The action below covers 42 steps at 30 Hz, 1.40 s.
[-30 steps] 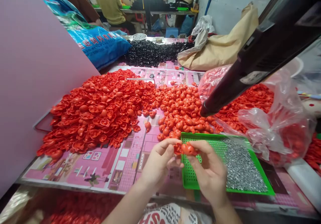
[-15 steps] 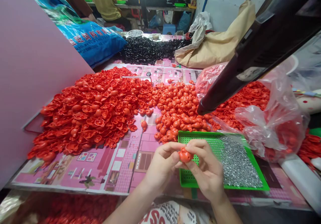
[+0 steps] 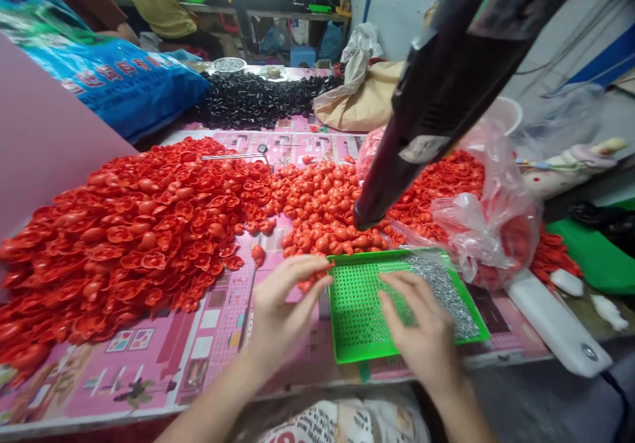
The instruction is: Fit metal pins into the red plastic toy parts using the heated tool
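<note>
Pink table [image 3: 225,304] piled high with red

What a spread! Biggest on the table, the heap of red shells [image 3: 149,238] takes the whole left side, many with the hollow face showing. They look feather-light and stiff, hard plastic by the shine, smooth enough to skid out of a loose pinch, and those thin rims might crack under a hard squeeze. Best hold, I'd say: thumb and forefinger on the rounded back, clear of the edge.

Next heap over, smaller, in the middle: round red pieces [image 3: 322,198], glossy too, likely to roll, so a pinch on opposite sides should serve.

Nearer us, the green tray [image 3: 360,297], its floor full of holes. And here are the hands! The right hand [image 3: 426,330] is over the tray, thumb and fingers a little way apart, nothing showing between them; whether it touches the tray, I can't tell. The left hand [image 3: 278,304] is just beside the tray's left edge, thumb and forefinger part-way apart, tips toward the corner. A red bit [image 3: 306,284] shows in that gap: pinched, or lying behind? Too blurred to call.

Smallest of all, silver bits [image 3: 459,301], massed in the tray's right side; they look hard and slippery, strictly a fingertip job.
</note>
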Motion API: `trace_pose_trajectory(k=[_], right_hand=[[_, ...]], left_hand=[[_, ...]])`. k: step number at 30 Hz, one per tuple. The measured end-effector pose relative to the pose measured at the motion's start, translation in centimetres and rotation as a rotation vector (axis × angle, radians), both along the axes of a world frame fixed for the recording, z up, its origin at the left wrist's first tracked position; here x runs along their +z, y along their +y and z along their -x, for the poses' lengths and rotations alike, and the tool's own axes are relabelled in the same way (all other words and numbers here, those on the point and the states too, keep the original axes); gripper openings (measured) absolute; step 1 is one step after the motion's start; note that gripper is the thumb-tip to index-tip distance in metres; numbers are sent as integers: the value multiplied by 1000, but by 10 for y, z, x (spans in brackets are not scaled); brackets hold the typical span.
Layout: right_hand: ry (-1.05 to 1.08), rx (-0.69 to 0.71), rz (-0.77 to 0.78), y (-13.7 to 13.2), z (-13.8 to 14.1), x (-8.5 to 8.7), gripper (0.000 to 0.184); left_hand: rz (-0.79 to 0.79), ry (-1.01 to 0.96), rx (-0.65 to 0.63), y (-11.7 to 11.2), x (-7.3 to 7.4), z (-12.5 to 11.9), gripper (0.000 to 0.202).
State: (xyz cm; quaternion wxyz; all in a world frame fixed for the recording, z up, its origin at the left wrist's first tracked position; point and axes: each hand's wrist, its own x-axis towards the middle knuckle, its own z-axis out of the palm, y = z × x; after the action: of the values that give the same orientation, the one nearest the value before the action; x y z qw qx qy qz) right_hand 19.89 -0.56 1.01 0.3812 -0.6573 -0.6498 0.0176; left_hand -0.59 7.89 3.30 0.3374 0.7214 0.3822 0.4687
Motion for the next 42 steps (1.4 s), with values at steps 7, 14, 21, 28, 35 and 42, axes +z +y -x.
trace_pose_trajectory(k=[7, 14, 21, 28, 35, 42], right_hand=[[-361, -75, 347, -14, -84, -30, 40], [-366, 7, 431, -19, -79, -24, 26], [-394, 116, 462, -3, -90, -23, 29], [-369, 176, 376, 30, -57, -20, 38], [-263, 398, 324, 24, -43, -6, 26], [-363, 86, 472, -22, -112, -24, 45]], left_hand=[[-311, 447, -4, 82, -13, -12, 27], [-355, 395, 59, 53, -2, -3, 34], [-258, 284, 262, 31, -11, 44, 21], [-185, 214, 421, 44, -33, 67, 14], [-167, 191, 424, 42, -39, 74, 9], [-143, 181, 398, 40, -37, 76, 11]])
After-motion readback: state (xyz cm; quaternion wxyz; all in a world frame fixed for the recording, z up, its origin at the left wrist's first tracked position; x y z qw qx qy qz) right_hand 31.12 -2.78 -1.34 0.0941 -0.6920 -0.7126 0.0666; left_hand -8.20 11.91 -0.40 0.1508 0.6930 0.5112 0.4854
